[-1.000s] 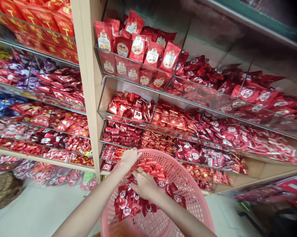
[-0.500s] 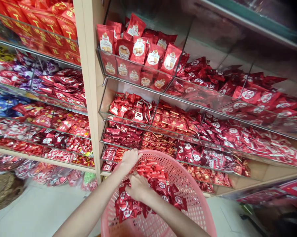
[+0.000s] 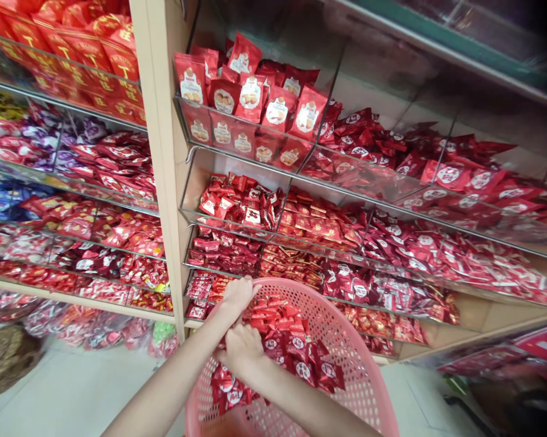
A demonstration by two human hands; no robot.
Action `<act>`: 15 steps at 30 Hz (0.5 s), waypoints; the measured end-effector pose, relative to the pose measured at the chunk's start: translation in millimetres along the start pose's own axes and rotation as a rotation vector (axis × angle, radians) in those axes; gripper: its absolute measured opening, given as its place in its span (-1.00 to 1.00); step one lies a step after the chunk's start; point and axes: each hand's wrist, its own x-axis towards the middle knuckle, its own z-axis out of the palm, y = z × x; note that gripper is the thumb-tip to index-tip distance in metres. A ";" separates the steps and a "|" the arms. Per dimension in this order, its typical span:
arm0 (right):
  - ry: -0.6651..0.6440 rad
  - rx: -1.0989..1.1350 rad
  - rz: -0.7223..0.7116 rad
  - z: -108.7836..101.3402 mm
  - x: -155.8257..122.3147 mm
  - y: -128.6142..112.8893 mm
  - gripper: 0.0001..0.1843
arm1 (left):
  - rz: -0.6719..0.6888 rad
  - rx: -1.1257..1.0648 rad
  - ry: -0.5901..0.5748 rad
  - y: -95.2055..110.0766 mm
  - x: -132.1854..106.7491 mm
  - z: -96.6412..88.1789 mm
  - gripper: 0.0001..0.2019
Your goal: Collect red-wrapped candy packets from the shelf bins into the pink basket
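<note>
My left hand (image 3: 238, 295) is closed on the far left rim of a pink perforated plastic basket (image 3: 367, 358). The basket tilts towards me. Inside it lie red wrapped candies (image 3: 301, 345), many with round white labels, and a heap of smaller orange-red packets (image 3: 278, 315) towards the far side. Over the left part of this pile, just beside my left forearm, my right hand (image 3: 244, 349) is curled shut. Its fingertips face away from me, so what they hold, if anything, is hidden.
Right behind the basket stands a wooden shelf unit with clear-fronted bins of red packets (image 3: 250, 206). A pale upright post (image 3: 162, 152) divides it from the left shelves. Bagged sweets (image 3: 96, 321) lie below those, with a woven basket (image 3: 10, 358) on the tiled floor.
My right hand has shifted a little to the left inside the basket, closer to my left forearm. My left hand keeps its hold on the rim. The view has tilted slightly.
</note>
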 end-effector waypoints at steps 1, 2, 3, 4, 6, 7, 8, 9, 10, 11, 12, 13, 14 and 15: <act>-0.004 0.002 -0.017 1.8 -0.8 -3.0 -0.56 | 0.001 0.004 0.003 0.0 0.0 0.3 -0.41; -0.008 0.007 -0.032 3.1 -1.9 -4.9 -0.56 | 0.002 0.008 0.007 0.0 -0.1 0.4 -0.41; -0.011 0.013 -0.040 3.6 -3.0 -5.5 -0.56 | 0.004 0.012 0.010 0.0 -0.2 0.2 -0.41; -0.011 0.023 -0.048 3.1 -4.0 -4.7 -0.56 | 0.005 0.015 0.010 0.1 -0.3 -0.1 -0.42; 0.001 0.061 -0.061 -0.7 -4.7 1.8 -0.52 | 0.005 0.016 0.006 0.4 -0.6 -1.1 -0.43; 0.003 0.091 -0.071 -3.7 -4.1 7.3 -0.50 | 0.007 0.014 0.004 0.7 -0.7 -1.9 -0.43; -0.001 0.129 -0.084 -7.0 -2.6 14.2 -0.50 | 0.009 0.013 0.003 0.9 -0.8 -2.8 -0.44; -0.011 0.173 -0.092 -10.3 -0.5 22.3 -0.51 | 0.009 0.012 -0.002 1.2 -0.7 -3.8 -0.45; -0.026 0.220 -0.095 -13.2 2.3 31.0 -0.52 | 0.009 0.013 -0.012 1.5 -0.7 -4.8 -0.46; -0.038 0.267 -0.091 -15.5 5.5 40.0 -0.53 | 0.008 0.016 -0.024 1.7 -0.5 -5.8 -0.47; -0.042 0.314 -0.087 -17.0 8.8 48.6 -0.54 | 0.009 0.019 -0.033 1.8 -0.4 -6.7 -0.48; -0.041 0.358 -0.077 -17.7 11.8 56.3 -0.56 | 0.013 0.021 -0.038 1.8 -0.3 -7.4 -0.49; -0.041 0.397 -0.065 -17.6 14.3 62.7 -0.57 | 0.019 0.021 -0.039 1.7 -0.3 -7.9 -0.49; -0.047 0.432 -0.056 -16.8 16.1 67.5 -0.57 | 0.023 0.020 -0.034 1.5 -0.3 -8.1 -0.49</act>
